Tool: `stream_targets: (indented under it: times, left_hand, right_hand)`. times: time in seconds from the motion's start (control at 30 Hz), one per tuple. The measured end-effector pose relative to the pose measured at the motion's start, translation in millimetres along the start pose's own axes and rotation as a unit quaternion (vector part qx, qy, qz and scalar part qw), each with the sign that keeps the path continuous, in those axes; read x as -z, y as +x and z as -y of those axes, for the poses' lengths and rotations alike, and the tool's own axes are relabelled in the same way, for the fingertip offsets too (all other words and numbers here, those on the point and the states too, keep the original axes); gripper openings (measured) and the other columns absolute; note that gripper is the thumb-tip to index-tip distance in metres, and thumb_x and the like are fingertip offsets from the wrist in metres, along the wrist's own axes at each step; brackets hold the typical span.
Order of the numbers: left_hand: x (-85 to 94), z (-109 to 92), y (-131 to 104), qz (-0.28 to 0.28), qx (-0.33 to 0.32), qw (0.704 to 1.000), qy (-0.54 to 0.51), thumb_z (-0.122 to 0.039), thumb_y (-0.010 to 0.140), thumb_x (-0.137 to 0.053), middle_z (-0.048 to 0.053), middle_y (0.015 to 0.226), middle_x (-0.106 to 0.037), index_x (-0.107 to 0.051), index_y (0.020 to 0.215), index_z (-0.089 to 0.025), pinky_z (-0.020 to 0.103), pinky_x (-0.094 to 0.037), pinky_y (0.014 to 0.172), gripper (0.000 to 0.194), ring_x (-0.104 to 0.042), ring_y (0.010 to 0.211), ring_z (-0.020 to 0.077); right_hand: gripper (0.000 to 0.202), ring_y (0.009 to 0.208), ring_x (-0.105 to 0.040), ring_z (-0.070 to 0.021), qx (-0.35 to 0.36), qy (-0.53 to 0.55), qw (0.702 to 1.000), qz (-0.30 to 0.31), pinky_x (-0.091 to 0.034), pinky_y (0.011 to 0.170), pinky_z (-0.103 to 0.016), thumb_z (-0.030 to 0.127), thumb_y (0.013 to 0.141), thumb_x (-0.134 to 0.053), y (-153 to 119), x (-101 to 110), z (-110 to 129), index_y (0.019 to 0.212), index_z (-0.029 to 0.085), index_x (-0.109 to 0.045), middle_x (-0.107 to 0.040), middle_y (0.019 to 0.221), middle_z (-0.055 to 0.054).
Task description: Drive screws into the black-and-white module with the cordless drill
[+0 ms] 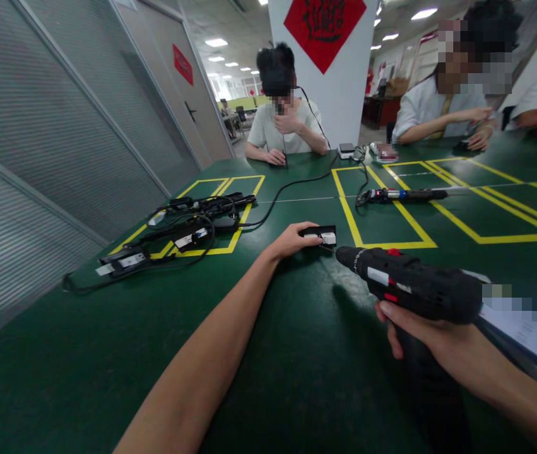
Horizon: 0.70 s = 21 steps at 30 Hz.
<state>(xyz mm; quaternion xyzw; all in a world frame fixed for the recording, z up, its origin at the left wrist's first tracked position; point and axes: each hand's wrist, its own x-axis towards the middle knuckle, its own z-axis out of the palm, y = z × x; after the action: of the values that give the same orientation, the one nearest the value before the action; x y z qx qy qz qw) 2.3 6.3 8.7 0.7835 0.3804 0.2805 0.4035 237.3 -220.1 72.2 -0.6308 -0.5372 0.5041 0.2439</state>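
Well inside the desk's [107,359] left edge, left hand [294,239], fingers curled, pinches a small black block [330,231]; right hand [426,331] wraps a power drill [426,291]; step judged: aligning bit [331,250] with block, contact unclear, next needing steady aim.

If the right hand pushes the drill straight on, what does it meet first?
Probably the small black piece held by the left hand; depth is unclear, so the bit may be touching it.
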Motion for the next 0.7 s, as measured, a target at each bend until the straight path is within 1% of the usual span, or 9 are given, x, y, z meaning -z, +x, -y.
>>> stream_targets:
  times: [0.23, 0.4, 0.6, 0.7]
  left_hand:
    - [-0.6, -1.1, 0.0, -0.003, 0.016, 1.0, 0.011, -0.042, 0.069, -0.065, 0.006, 0.105, -0.064, -0.059, 0.114, -0.014, 0.029, -0.045, 0.083, 0.053, -0.059, 0.091, 0.0177]
    - [0.0, -1.6, 0.6, -0.003, 0.015, 1.0, 0.012, -0.042, 0.069, -0.065, 0.006, 0.106, -0.064, -0.06, 0.113, -0.015, 0.029, -0.045, 0.082, 0.052, -0.059, 0.091, 0.0176]
    - [0.4, -3.2, -0.9, 0.004, 0.014, 1.0, 0.008, -0.04, 0.07, -0.065, 0.006, 0.104, -0.065, -0.06, 0.113, -0.015, 0.028, -0.045, 0.081, 0.05, -0.059, 0.089, 0.017]
    - [0.9, -3.5, -0.7, 0.003, 0.014, 1.0, 0.008, -0.04, 0.069, -0.066, 0.006, 0.105, -0.065, -0.06, 0.113, -0.015, 0.028, -0.045, 0.081, 0.051, -0.059, 0.089, 0.0169]
  right_hand:
    - [0.036, 0.063, -0.056, -0.0199, 0.018, -0.001, 1.0, -0.01, -0.036, 0.066, -0.036, 0.057, 0.082, -0.048, -1.0, -2.2, 3.8, 0.081, 0.025, -0.067, -0.064, 0.058, 0.001]
    - [0.037, 0.061, -0.055, -0.0193, 0.011, -0.007, 1.0, 0.0, -0.035, 0.062, -0.034, 0.057, 0.082, -0.048, -1.4, -1.8, 6.1, 0.085, 0.026, -0.068, -0.065, 0.059, 0.001]
    - [0.038, 0.067, -0.059, -0.0215, 0.014, -0.011, 1.0, -0.003, -0.038, 0.069, -0.035, 0.057, 0.082, -0.048, -1.4, -1.3, 4.4, 0.075, 0.025, -0.066, -0.065, 0.06, 0.0]
    - [0.039, 0.068, -0.059, -0.0223, 0.013, -0.016, 1.0, -0.009, -0.039, 0.069, -0.036, 0.058, 0.083, -0.047, 0.0, -0.9, 1.3, 0.08, 0.025, -0.067, -0.065, 0.062, -0.001]
